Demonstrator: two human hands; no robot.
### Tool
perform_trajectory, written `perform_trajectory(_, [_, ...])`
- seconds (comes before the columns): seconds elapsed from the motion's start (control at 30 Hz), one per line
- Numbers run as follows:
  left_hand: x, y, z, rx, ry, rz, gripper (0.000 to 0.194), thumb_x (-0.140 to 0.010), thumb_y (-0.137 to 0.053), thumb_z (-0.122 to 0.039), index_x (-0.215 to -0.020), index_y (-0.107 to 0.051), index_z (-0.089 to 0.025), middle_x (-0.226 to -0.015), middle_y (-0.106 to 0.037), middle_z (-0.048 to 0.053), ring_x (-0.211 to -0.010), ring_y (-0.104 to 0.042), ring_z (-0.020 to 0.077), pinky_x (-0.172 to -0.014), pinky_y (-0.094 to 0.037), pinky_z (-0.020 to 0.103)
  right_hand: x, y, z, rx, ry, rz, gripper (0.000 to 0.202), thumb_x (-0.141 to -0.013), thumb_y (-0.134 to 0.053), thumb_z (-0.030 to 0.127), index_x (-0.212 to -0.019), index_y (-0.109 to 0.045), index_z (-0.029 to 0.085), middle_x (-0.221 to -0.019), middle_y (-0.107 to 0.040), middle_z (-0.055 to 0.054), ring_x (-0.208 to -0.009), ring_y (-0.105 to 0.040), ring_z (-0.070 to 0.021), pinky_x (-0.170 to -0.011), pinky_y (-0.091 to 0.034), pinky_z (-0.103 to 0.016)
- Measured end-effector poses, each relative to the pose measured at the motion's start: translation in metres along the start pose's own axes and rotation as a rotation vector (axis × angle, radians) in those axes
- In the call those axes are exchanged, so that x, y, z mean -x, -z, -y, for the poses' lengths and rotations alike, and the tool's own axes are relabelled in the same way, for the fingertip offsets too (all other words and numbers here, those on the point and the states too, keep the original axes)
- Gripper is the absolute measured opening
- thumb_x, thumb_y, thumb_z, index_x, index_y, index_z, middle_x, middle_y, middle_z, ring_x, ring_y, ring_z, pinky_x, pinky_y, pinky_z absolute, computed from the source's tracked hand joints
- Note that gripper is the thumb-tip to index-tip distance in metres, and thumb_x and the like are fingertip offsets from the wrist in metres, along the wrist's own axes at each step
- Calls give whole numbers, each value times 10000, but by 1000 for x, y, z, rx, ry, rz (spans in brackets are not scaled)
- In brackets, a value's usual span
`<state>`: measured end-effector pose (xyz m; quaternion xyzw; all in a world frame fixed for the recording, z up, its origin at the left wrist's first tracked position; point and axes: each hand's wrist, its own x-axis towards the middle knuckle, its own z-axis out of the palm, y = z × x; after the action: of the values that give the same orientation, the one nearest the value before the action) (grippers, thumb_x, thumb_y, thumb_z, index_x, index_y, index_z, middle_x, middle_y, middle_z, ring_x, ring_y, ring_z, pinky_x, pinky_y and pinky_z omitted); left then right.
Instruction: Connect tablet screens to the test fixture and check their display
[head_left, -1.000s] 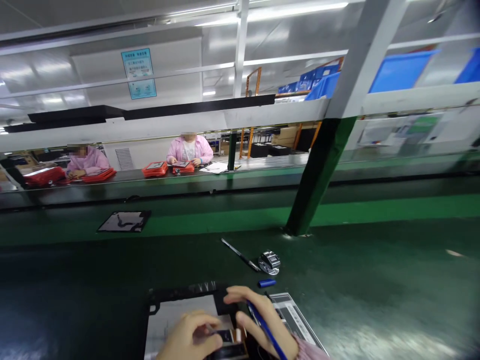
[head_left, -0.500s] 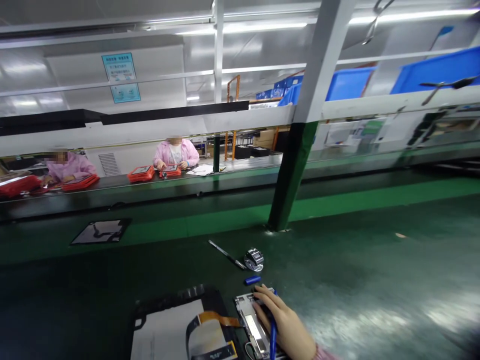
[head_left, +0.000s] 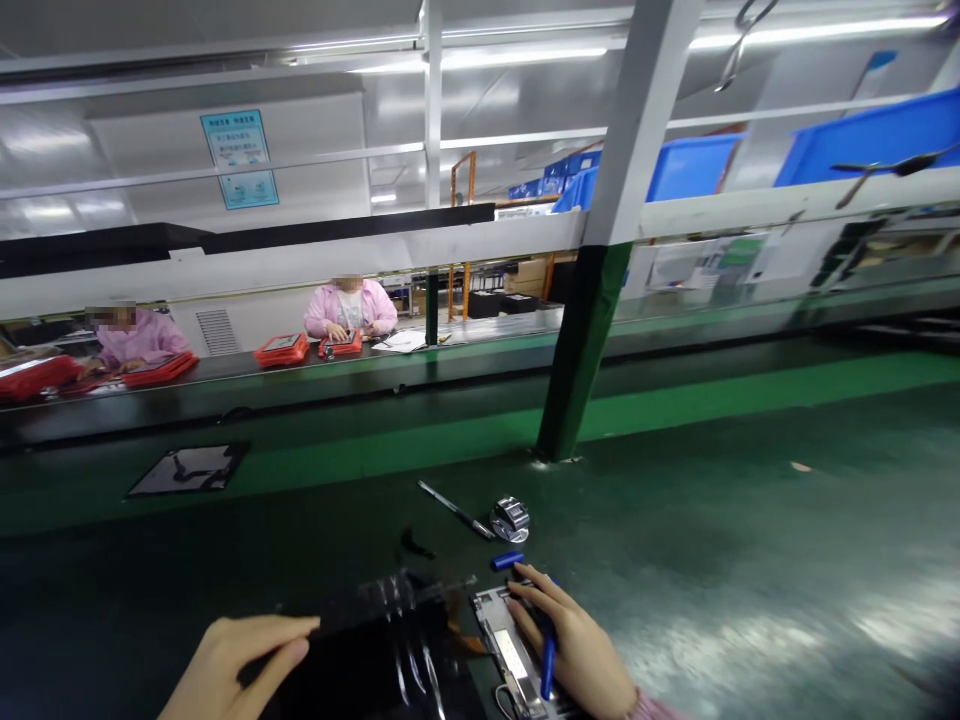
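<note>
My left hand [head_left: 244,660] is closed at the lower left, thumb and fingers pinching the edge of a glossy black panel [head_left: 375,655] with streaks of reflected light. An orange ribbon cable [head_left: 471,645] shows between the panel and a silver metal-backed part [head_left: 504,632] of an opened device. My right hand [head_left: 574,640] lies over the right side of that metal part, fingertips on its upper end. A slim blue pen-like tool [head_left: 549,660] is held in this hand. Just beyond the fingers lies a short blue cap-like piece [head_left: 508,561].
Behind the cap are a shiny round metal object [head_left: 510,519] and a thin pen-like stick [head_left: 455,509]. A post [head_left: 585,340] rises from the green bench [head_left: 712,480]. A dark-edged flat sheet [head_left: 186,470] lies left. Two people in pink sit across, beside red packs [head_left: 281,350].
My left hand has come into view and grips the panel. Its pale back with the ribbon cable no longer shows; a glossy black surface does. My right hand stays almost in place.
</note>
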<state>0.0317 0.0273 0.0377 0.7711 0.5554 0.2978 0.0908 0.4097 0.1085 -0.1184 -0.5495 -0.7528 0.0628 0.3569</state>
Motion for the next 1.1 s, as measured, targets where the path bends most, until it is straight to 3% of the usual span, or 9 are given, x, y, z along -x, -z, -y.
perform_trajectory(0.17, [-32, 0, -4, 236, 185, -95, 165, -760, -700, -445, -855, -783, -338, -860, -785, 15, -802, -736, 285, -727, -603, 352, -7, 7, 22, -175, -2, -60, 382, -876, -553, 491, -1084, -694, 204, -1135, -705, -109, -1013, -691, -280, -872, -595, -413])
perform_trajectory(0.33, [-42, -8, 8, 451, 274, -250, 260, -771, -680, -480, -843, -764, -245, -813, -778, 50, -782, -722, 271, -703, -567, 335, -42, 6, 85, -426, 124, -76, 653, -886, -572, 425, -1449, -354, 177, -1295, -614, -139, -1191, -590, -271, -991, -516, -438])
perform_trajectory(0.43, [-38, -18, 23, 550, 265, -335, 324, -847, -588, -486, -963, -728, -219, -870, -775, 62, -851, -707, 263, -773, -526, 336, -64, -7, 109, -479, 114, -111, 592, -893, -572, 415, -1405, -421, 159, -1264, -633, -147, -1151, -617, -280, -969, -531, -436])
perform_trajectory(0.53, [-25, -37, 37, 587, 289, -446, 419, -859, -567, -492, -1172, -632, -221, -1016, -746, 63, -942, -673, 272, -846, -492, 356, -72, -19, 108, -501, 86, -176, 473, -916, -539, 372, -1333, -509, 151, -1187, -676, -138, -1092, -653, -274, -954, -543, -419])
perform_trajectory(0.63, [-10, -59, 46, 673, 382, -550, 482, -855, -562, -511, -1250, -551, -237, -1186, -667, 55, -1099, -605, 285, -938, -456, 367, -70, -20, 89, -491, 211, -49, 556, -879, -562, 303, -1395, -448, 132, -1297, -607, -162, -1193, -587, -278, -1018, -487, -433])
perform_trajectory(0.77, [-2, -74, 49, 813, 460, -485, 445, -865, -546, -515, -1212, -543, -237, -1254, -608, 54, -1251, -491, 299, -1026, -390, 377, -62, -10, 67, -493, 338, 192, 921, -723, -626, 193, -1522, -175, 109, -1518, -334, -172, -1379, -343, -293, -1118, -326, -470])
perform_trajectory(0.87, [-6, -68, 44, 864, 494, -433, 522, -845, -555, -539, -1269, -492, -241, -1222, -617, 59, -1198, -531, 307, -1026, -382, 409, -59, -4, 65, -531, 314, 242, 992, -713, -665, 230, -1535, -118, 128, -1556, -241, -149, -1412, -257, -300, -1128, -290, -483])
perform_trajectory(0.97, [-10, -58, 35, 951, 558, -377, 608, -811, -585, -545, -1319, -444, -243, -1237, -616, 67, -1206, -533, 312, -1030, -389, 431, -54, 0, 70, -598, 266, 235, 943, -761, -684, 323, -1530, -167, 150, -1561, -226, -134, -1409, -265, -306, -1115, -323, -480])
perform_trajectory(1.1, [-11, -50, 26, 1062, 608, -273, 632, -810, -626, -455, -1372, -396, -279, -1348, -555, 67, -1304, -460, 301, -1088, -347, 439, -35, 16, 74, -663, 68, 205, 765, -833, -632, 403, -1502, -276, 304, -1526, -352, -50, -1325, -452, -280, -1016, -484, -420])
